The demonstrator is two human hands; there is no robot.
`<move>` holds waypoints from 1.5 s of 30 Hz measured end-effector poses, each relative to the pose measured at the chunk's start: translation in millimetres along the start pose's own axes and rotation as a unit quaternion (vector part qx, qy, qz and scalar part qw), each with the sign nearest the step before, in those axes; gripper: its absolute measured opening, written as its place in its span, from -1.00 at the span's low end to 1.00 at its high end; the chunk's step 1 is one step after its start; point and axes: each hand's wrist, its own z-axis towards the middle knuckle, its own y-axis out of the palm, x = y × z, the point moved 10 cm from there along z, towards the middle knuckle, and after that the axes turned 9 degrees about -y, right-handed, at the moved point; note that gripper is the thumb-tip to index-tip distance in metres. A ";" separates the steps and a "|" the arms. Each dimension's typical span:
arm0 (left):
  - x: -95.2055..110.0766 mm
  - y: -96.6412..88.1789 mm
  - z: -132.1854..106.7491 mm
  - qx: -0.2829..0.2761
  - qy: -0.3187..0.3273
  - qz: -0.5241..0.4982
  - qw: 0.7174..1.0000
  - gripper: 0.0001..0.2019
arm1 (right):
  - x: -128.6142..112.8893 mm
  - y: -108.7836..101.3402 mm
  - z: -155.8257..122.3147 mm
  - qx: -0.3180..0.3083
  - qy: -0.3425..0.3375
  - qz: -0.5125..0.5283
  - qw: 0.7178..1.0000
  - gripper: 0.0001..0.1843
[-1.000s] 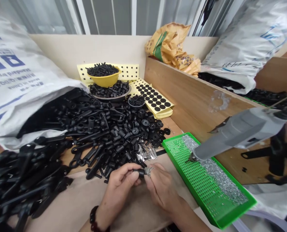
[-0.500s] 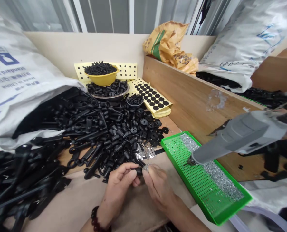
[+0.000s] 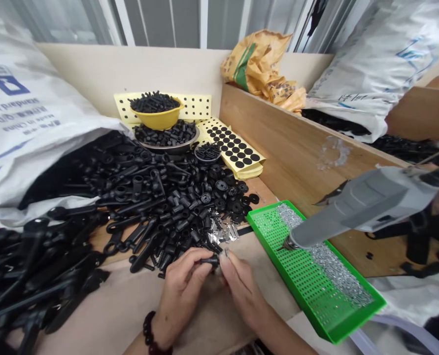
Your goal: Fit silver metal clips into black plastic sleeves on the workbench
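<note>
Beside green tray [image 3: 347,323], both hands pinching small black part [image 3: 209,260], black parts pile [image 3: 160,197] behind

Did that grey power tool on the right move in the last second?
No, not noticeably. The grey power tool keeps its tip over the same left stretch of the green tray, beside the silver screws; only the camera shifted.

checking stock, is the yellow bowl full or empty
Full: the yellow bowl is heaped above its rim with small black parts.
</note>
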 end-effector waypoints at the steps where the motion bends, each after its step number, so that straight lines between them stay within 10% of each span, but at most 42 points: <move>1: -7.9 -0.5 1.6 0.000 -0.035 -0.031 0.999 -0.87 | -4.2 -0.4 1.0 -0.005 -0.015 -0.008 1.000 -0.62; 5: -32.7 2.7 3.0 -0.014 -0.139 -0.159 0.977 -0.82 | -27.5 1.2 6.8 -0.044 -0.114 -0.059 0.991 -0.71; 19: -40.2 15.0 -0.9 -0.048 -0.207 -0.278 0.937 -0.77 | -72.8 -7.0 4.8 -0.010 -0.329 -0.265 0.906 -0.70; 29: -39.5 11.0 -2.6 -0.040 -0.182 -0.244 0.952 -0.79 | -69.6 -4.5 2.4 -0.010 -0.323 -0.252 0.912 -0.71; 34: -25.8 3.1 -2.1 -0.029 -0.110 -0.139 0.984 -0.86 | -39.7 -3.9 8.4 -0.050 -0.144 -0.087 0.984 -0.69; 40: 10.1 -3.2 -4.7 -0.002 0.054 0.020 0.998 -0.85 | -8.9 5.9 0.6 -0.073 0.004 0.058 0.996 -0.62; 45: 3.0 -0.4 -3.5 -0.020 0.026 0.009 0.999 -0.87 | -21.0 3.2 2.9 -0.066 -0.064 -0.007 0.996 -0.68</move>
